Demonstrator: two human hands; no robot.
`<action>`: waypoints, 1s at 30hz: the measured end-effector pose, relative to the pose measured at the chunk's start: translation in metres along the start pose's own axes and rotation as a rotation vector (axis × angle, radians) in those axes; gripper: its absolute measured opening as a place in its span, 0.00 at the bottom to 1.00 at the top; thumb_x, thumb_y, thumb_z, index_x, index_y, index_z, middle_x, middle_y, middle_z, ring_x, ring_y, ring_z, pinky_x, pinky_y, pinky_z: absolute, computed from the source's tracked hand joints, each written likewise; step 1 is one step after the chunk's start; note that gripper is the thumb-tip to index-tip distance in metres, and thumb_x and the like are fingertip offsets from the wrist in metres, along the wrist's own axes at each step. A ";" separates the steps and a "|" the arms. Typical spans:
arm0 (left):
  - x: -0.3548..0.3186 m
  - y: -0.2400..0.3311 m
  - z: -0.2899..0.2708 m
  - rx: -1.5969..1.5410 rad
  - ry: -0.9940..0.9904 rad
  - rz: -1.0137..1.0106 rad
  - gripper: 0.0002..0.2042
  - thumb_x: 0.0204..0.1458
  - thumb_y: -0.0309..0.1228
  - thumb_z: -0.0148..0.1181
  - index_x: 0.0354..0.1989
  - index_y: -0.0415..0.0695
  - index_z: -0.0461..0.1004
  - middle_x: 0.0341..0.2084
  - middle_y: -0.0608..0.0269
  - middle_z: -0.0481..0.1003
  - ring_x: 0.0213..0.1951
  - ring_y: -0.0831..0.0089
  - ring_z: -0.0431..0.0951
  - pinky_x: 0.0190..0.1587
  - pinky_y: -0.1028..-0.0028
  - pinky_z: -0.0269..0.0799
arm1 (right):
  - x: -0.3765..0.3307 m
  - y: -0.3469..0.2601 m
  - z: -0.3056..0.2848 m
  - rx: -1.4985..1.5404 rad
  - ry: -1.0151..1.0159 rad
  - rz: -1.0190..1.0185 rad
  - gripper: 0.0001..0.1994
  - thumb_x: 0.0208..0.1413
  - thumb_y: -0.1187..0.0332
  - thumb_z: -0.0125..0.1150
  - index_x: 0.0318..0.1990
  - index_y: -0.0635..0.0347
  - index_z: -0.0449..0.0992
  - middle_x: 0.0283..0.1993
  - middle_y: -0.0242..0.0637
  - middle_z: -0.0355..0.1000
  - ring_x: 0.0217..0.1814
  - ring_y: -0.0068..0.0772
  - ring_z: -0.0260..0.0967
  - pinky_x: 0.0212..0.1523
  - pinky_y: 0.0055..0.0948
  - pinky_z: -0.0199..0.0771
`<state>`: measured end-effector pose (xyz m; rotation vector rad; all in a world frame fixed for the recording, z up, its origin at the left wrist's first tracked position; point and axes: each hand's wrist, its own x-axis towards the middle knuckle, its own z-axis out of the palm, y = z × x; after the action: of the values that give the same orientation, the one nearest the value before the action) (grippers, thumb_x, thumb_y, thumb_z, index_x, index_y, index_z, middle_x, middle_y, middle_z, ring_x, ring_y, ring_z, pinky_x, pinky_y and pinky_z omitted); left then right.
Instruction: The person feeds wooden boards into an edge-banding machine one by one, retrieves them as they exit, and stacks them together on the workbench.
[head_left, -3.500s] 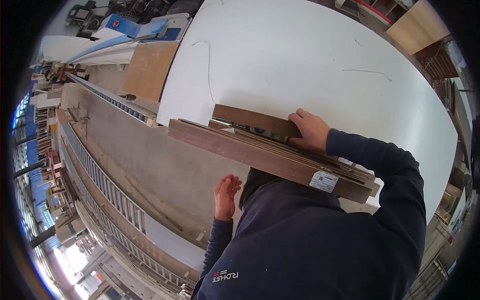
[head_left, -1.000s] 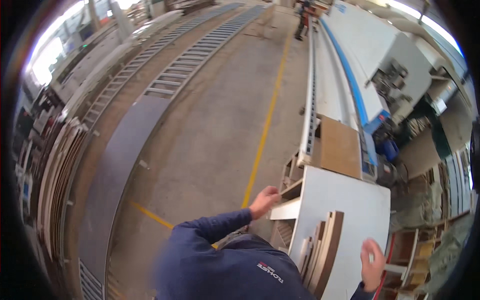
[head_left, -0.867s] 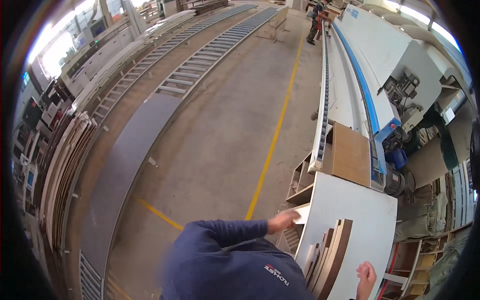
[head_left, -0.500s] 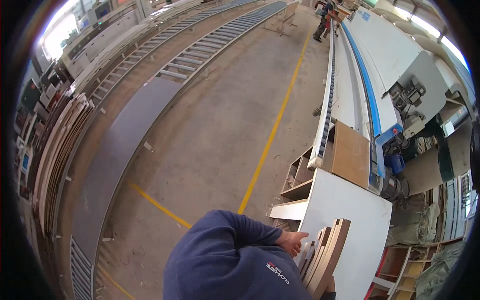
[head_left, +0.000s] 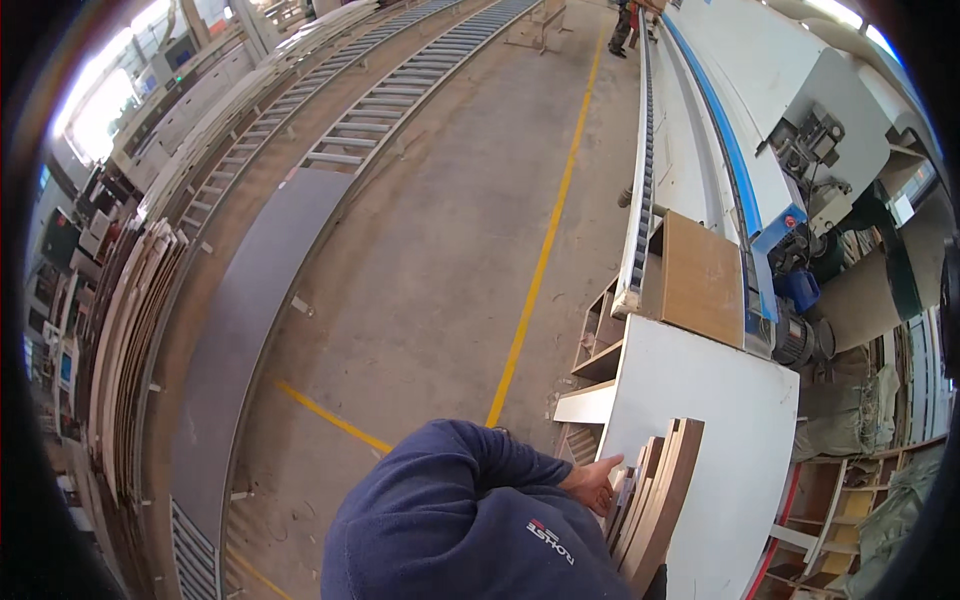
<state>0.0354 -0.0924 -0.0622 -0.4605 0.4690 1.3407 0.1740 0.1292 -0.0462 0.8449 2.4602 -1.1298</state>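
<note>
floor (head_left: 430, 250) of grey-brown concrete runs up the middle, marked with a yellow line (head_left: 555, 225); along its right side stands a long white machine (head_left: 760, 60) with a blue stripe; along its left side curve two roller conveyors (head_left: 375, 115), and a long dark grey panel (head_left: 260, 270) lies on the nearer one; at the lower right is a white tabletop (head_left: 725, 400), with a tan box-like piece (head_left: 705, 285) just beyond its far edge; the bundle of wood strips (head_left: 660, 490) sits over the tabletop's near left part, its pieces side by side and a dark brown face on the right (whether it rests on the top, i cannot tell); the left hand (head_left: 593, 487) is at the bundle's left side, thumb out and fingers curled, its grip unclear; the right hand is hidden beyond the strips, only a scrap of dark sleeve (head_left: 657, 583) showing, so its state cannot be told.
</note>
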 end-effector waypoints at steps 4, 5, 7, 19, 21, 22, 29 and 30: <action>-0.006 0.003 0.005 -0.046 -0.031 0.000 0.59 0.52 0.76 0.34 0.60 0.15 0.54 0.52 0.27 0.66 0.50 0.42 0.71 0.56 0.50 0.66 | 0.013 0.004 0.007 -0.016 0.005 -0.005 0.16 0.58 0.64 0.58 0.46 0.71 0.76 0.41 0.48 0.77 0.41 0.42 0.73 0.45 0.37 0.73; -0.008 0.005 0.006 -0.052 -0.031 0.010 0.60 0.51 0.76 0.35 0.61 0.15 0.53 0.54 0.26 0.65 0.51 0.41 0.71 0.57 0.50 0.65 | 0.016 0.005 0.008 -0.020 0.007 -0.009 0.16 0.58 0.64 0.58 0.46 0.71 0.76 0.41 0.49 0.77 0.41 0.42 0.73 0.45 0.37 0.73; -0.012 0.007 0.008 -0.075 -0.045 0.006 0.61 0.51 0.77 0.36 0.63 0.15 0.51 0.57 0.25 0.62 0.54 0.39 0.70 0.60 0.50 0.64 | 0.020 0.008 0.009 -0.034 0.012 -0.026 0.16 0.58 0.63 0.58 0.45 0.71 0.76 0.40 0.49 0.77 0.40 0.43 0.73 0.44 0.37 0.73; -0.067 0.060 0.035 -0.037 0.085 0.199 0.53 0.59 0.69 0.29 0.69 0.22 0.44 0.66 0.24 0.52 0.66 0.37 0.58 0.68 0.47 0.54 | 0.063 0.014 0.003 -0.122 0.072 -0.035 0.17 0.57 0.61 0.58 0.41 0.70 0.78 0.37 0.50 0.77 0.37 0.45 0.73 0.41 0.38 0.73; -0.070 0.063 0.035 -0.034 0.090 0.245 0.52 0.59 0.69 0.29 0.68 0.22 0.46 0.63 0.25 0.57 0.64 0.37 0.61 0.67 0.48 0.57 | 0.069 0.011 0.003 -0.126 0.079 -0.031 0.17 0.57 0.61 0.58 0.40 0.70 0.79 0.37 0.51 0.77 0.36 0.45 0.73 0.40 0.39 0.73; -0.070 0.064 0.034 -0.040 0.101 0.266 0.52 0.59 0.69 0.29 0.68 0.22 0.47 0.62 0.25 0.59 0.63 0.37 0.63 0.66 0.48 0.58 | 0.070 0.011 0.002 -0.131 0.081 -0.032 0.17 0.57 0.60 0.58 0.39 0.70 0.79 0.36 0.51 0.77 0.36 0.45 0.73 0.40 0.39 0.73; -0.059 0.059 0.019 0.020 0.136 0.334 0.48 0.60 0.67 0.33 0.64 0.23 0.54 0.55 0.30 0.67 0.56 0.41 0.70 0.62 0.51 0.64 | 0.071 -0.004 0.002 -0.116 0.129 -0.056 0.18 0.57 0.59 0.58 0.37 0.70 0.80 0.35 0.52 0.77 0.34 0.47 0.72 0.38 0.40 0.73; -0.058 0.057 0.018 0.016 0.141 0.353 0.47 0.61 0.66 0.34 0.63 0.23 0.56 0.54 0.31 0.68 0.54 0.42 0.72 0.62 0.51 0.65 | 0.069 -0.009 0.002 -0.103 0.137 -0.044 0.18 0.57 0.59 0.58 0.37 0.70 0.80 0.35 0.52 0.77 0.34 0.47 0.72 0.38 0.40 0.73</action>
<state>-0.0290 -0.1196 -0.0167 -0.4754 0.7017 1.6483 0.1140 0.1496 -0.0761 0.8675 2.6349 -0.9798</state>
